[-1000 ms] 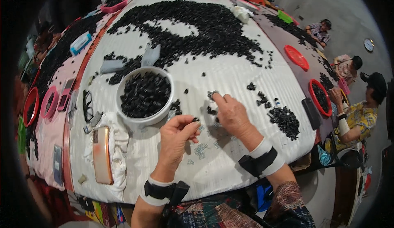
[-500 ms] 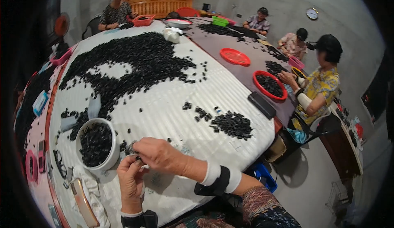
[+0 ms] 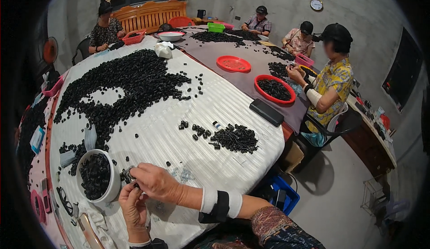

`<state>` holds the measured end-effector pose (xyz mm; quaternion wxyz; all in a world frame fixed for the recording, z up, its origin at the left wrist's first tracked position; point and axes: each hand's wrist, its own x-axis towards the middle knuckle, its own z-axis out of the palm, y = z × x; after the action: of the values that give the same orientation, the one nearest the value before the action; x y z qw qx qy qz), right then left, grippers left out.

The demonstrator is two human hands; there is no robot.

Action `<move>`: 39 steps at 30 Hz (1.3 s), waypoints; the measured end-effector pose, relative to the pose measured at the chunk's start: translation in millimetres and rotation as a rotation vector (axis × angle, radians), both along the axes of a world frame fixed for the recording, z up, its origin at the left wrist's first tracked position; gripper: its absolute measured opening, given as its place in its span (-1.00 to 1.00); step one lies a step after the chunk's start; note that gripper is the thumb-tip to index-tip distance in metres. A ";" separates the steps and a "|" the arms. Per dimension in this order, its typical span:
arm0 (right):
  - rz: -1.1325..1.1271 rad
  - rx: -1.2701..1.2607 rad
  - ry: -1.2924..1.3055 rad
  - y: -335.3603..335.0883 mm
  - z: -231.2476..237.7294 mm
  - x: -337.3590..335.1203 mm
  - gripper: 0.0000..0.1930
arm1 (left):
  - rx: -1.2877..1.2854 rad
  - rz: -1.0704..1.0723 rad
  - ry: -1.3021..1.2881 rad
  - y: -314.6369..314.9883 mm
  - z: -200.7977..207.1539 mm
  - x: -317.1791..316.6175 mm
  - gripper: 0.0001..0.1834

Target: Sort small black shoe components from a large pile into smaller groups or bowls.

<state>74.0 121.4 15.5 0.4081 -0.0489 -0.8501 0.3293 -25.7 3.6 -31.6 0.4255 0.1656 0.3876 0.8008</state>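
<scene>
My left hand [image 3: 133, 206] is closed in a pinch, with a small black part [image 3: 136, 185] at its fingertips. Meeting it from above, my right hand [image 3: 154, 182] has its fingers pressed together; what they grip is hidden. Both hands are over the near side of the white-covered table [image 3: 152, 148]. Just left of them stands a white bucket [image 3: 115, 186] filled with small black parts [image 3: 95, 175]. A few dark and greyish pieces [image 3: 126, 174] lie between the bucket and my right fingers. Further right lies a small heap of thin black parts [image 3: 236, 138].
A wide spread of black parts [image 3: 130, 76] covers the table's far half. A phone [image 3: 89, 232] and glasses [image 3: 64, 200] lie at near left. A black case [image 3: 266, 112] and red tray [image 3: 293, 97] are at right. Several people sit around, one in a yellow shirt [image 3: 333, 88].
The whole view has shifted, so the table and room appear further left. My hands stay pinched together beside the bucket. The person in yellow has raised their hands from beside the red tray.
</scene>
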 end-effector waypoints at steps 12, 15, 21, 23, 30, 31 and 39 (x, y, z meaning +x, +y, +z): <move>0.068 -0.190 0.009 1.1 -7.7 -0.3 -0.83 | 0.003 0.033 0.009 3.1 1.7 1.5 -0.84; 0.023 -0.310 -0.024 -2.7 -6.9 -2.7 -0.80 | -0.042 0.058 0.004 -0.2 5.9 1.2 -0.85; 0.037 -0.261 0.017 -5.9 -0.4 4.1 -0.83 | -0.093 0.095 0.031 -4.4 18.7 11.4 -0.85; 0.019 -0.292 0.019 -1.7 7.5 10.5 -0.83 | -0.107 0.073 0.069 -3.8 22.2 15.4 -0.83; 0.019 -0.265 0.108 3.7 16.9 14.3 -0.77 | -0.085 0.032 0.088 0.8 21.5 15.0 -0.84; 0.008 -0.179 0.071 2.1 18.8 14.3 -0.79 | -0.095 0.036 0.121 -0.2 20.9 14.3 -0.83; -0.051 0.088 0.103 0.1 8.4 9.0 -0.77 | -0.107 0.044 0.173 -1.0 21.0 12.7 -0.83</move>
<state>83.0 121.5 23.9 0.4613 -0.0358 -0.8401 0.2831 -13.0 2.6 -10.7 0.3809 0.2023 0.4687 0.7709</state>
